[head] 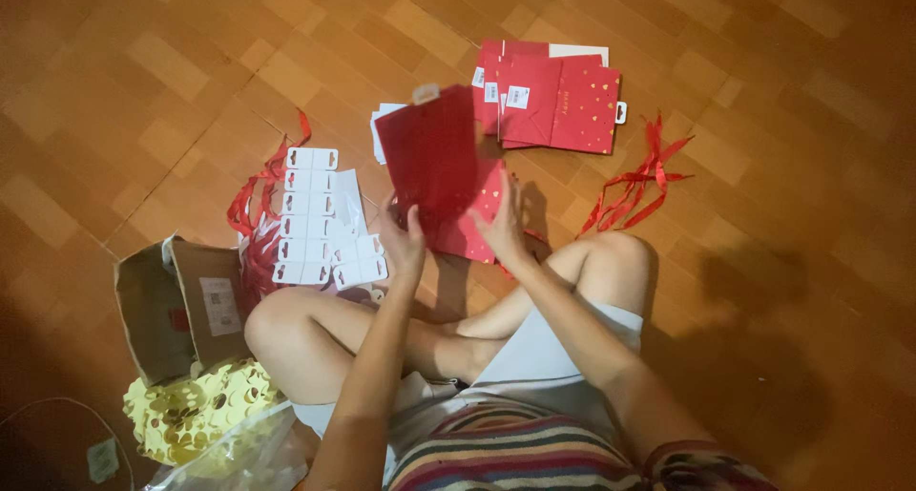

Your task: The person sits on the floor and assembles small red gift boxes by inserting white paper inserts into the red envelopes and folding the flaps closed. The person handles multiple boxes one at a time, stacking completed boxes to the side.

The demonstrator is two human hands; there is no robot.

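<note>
Above the crossed legs of a person seated on the brown parquet floor [143, 62], a flat folded red paper gift bag [429, 157] is held up between both hands. The left hand [405, 243] grips the bag's lower left edge, thumb on the near face and fingers wrapped behind it. The right hand [501, 226] lies with its fingers spread flat against the lower right side, pressing on rather than pinching. The bag's long axis runs up and away from the person, tilted slightly to the left, with a small white hang tab [426, 92] at its far end. The bag thus lies straight ahead of both hands, touching each, with the bulk of it beyond the fingertips; neither hand is clearly nearer.

Under the held bag, another red sheet with gold heart specks [477, 226] rests on the floor just in front of the knees. Farther off, a stack of similar red folded bags with gold specks [558, 100] lies flat. Red ribbon lengths [637, 181] sprawl to the right of the stack, and more ribbon [250, 197] to the left. A pile of white card tabs [315, 219] sits beside the left knee. An open brown cardboard box [172, 310] stands further left, with a heap of pale yellow punched paper [196, 415] near it.
</note>
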